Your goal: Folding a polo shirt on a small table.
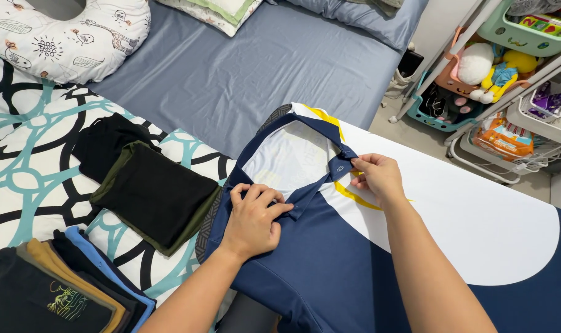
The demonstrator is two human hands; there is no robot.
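Head view: navy-and-white polo shirt spread flat on bed, collar toward pillows. Left hand curled, pinching placket; right hand pinching collar tip. Fabric looks light, soft, slippery; best held at collar and hems. Lower shirt cut off by frame; folded dark clothes alongside

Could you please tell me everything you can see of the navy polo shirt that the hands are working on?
The navy polo shirt lies flat, front up, on the bed, collar toward the far end. It looks like smooth sports knit, navy with a large white panel and yellow trim; the collar is open, showing a white lining. The left hand presses on the placket, and the right hand pinches the collar tip.
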